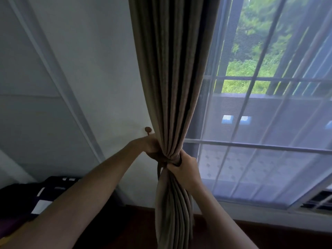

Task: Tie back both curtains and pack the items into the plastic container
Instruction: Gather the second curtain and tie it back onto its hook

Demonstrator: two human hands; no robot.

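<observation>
Head view, curtain: a heavy taupe curtain [172,78] hangs in vertical folds at the left edge of the window and is gathered into a narrow waist low in the frame, spreading again below it toward the dark floor [125,227].
Head view, tieback: a dark band, the tieback [177,161], wraps the gathered waist; one loose end hangs down on the left side of the bundle.
Head view, left hand: the left hand [151,147] reaches in from the lower left and grips the left side of the gathered fabric at the band, fingers curled round it; the fingertips are hidden behind the cloth.
Head view, right hand: the right hand [186,169] comes up from the lower right and clasps the right side of the waist, fingers curled tightly over the tieback and the folds beneath it.
Head view, wall hook: a small round brown wall hook [148,130] projects from the pale wall [100,78] just above the left hand and just beside the curtain's edge; whether the band is looped on it cannot be told.
Head view, sheer: a thin white sheer curtain [269,141] covers the window [251,79] to the right, with greenery visible through it.
Head view, lower left: a dark patterned cloth object [41,196] with white patches lies against the wall; its identity is unclear.
</observation>
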